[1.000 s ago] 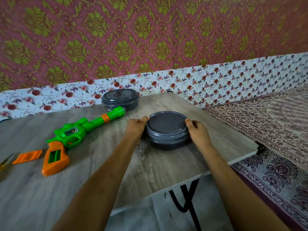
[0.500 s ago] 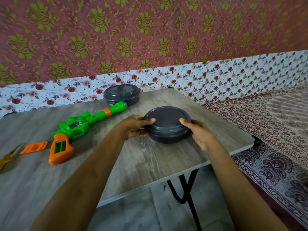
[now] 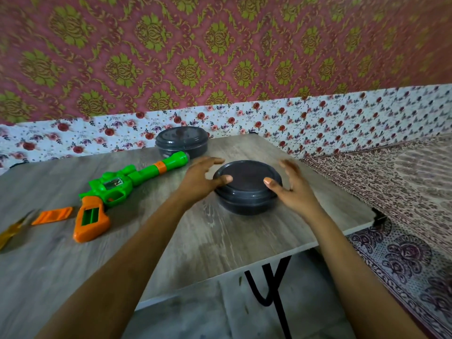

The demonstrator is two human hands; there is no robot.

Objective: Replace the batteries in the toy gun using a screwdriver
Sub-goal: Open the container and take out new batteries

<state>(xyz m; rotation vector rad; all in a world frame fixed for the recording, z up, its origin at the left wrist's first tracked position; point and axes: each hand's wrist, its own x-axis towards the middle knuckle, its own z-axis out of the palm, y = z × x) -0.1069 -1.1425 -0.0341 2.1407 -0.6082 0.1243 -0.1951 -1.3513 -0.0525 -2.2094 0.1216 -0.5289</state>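
A green and orange toy gun (image 3: 115,192) lies on the wooden table (image 3: 220,241), its grip's battery bay uncovered. The orange battery cover (image 3: 52,215) lies just left of the grip, and a yellow-handled screwdriver (image 3: 12,232) sits at the left edge. A dark grey round lidded container (image 3: 247,187) stands near the table's right side. My left hand (image 3: 200,179) and my right hand (image 3: 291,187) flank it with fingers spread; each thumb tip rests on the lid's rim.
A second dark grey lidded container (image 3: 182,143) stands at the back by the gun's muzzle. The table's right and front edges are close to the near container. A patterned bedspread (image 3: 391,192) lies to the right, black table legs (image 3: 271,289) below.
Both hands have loosened from the near container: fingers that wrapped its sides now spread away from it, with only the thumbs on the lid. The container stays in place.
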